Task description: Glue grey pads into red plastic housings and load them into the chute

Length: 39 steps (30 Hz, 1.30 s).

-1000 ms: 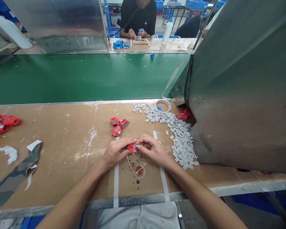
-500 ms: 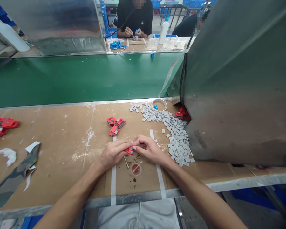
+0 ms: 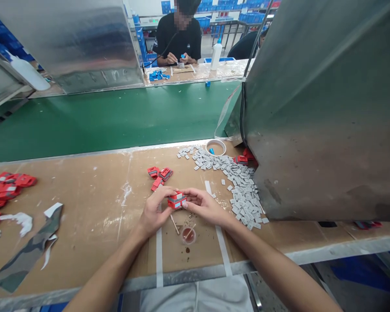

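Observation:
Between my two hands is a small red plastic part (image 3: 177, 200) with grey and white patches, held above the table. My left hand (image 3: 156, 208) grips its left side, thumb below and fingers over the top. The thumb and fingers of my right hand (image 3: 204, 205) close on its right side. Just below lie a small clear cup (image 3: 189, 235) of reddish-brown liquid with a stick in it, and a loose stick (image 3: 174, 225). Several like red parts (image 3: 165, 174) lie beyond my left hand. Small grey tiles (image 3: 243, 190) are heaped to the right.
A tape roll (image 3: 215, 147) lies by the tiles. More red parts (image 3: 8, 190) and a camouflage strip (image 3: 29, 251) are at left. A metal panel (image 3: 325, 112) rises at right. Past the green belt (image 3: 117, 121), another person (image 3: 178, 39) works with blue pieces.
The red part has been lifted and turned, so more of it shows between my hands. My left hand's fingers have shifted up around it. The head view has tilted up slightly.

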Motion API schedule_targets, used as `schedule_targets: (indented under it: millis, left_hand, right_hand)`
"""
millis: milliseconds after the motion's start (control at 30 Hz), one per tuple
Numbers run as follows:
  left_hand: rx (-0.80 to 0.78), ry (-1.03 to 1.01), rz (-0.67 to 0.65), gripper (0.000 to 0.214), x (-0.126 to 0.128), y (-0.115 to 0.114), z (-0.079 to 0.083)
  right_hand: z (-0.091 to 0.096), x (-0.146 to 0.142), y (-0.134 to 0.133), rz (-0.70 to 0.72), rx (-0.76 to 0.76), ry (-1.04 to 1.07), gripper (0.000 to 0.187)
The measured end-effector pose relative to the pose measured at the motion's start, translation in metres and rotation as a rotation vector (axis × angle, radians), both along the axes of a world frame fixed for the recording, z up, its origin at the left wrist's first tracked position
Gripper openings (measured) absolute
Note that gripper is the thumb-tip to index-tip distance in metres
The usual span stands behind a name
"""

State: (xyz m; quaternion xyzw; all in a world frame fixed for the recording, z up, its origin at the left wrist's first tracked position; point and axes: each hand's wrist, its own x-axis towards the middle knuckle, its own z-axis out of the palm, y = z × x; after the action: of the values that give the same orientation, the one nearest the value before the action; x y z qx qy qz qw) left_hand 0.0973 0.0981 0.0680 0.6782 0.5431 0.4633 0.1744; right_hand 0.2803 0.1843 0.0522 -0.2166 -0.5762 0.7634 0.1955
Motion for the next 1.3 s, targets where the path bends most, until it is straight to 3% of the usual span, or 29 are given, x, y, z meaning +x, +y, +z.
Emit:
schedule_targets:
  millis: [200,333,467,700,1167,1300]
  left_hand:
    - [-0.139,-0.129,-0.034,0.029,0.001,0.0,-0.002]
    - [-0.23,-0.279,-0.036,0.016,0.0,0.002,-0.004]
    - [-0.261,-0.321,0.023,0.01,0.002,0.004,-0.005]
    - [-0.276,-0.333,0.038,0.01,0.005,0.006,-0.005]
    - [-0.278,-0.378,0.044,0.01,0.005,0.009,-0.013]
    - [-0.281,-0.393,0.051,0.014,0.005,0.009,-0.01]
  right_hand:
    - [-0.005,-0.001,0.002,-0.114,0.048,-0.008,0.04]
    - [-0.009,-0.002,0.001,-0.157,0.124,-0.027,0.039]
    - [-0.008,-0.003,-0.001,-0.183,0.284,-0.08,0.035]
    - [-0.005,-0.002,-0.002,-0.194,0.417,-0.149,0.028]
    - [-0.008,-0.001,-0.004,-0.215,0.502,-0.094,0.021]
    - [-0.008,-0.002,-0.002,-0.225,0.392,-0.082,0.024]
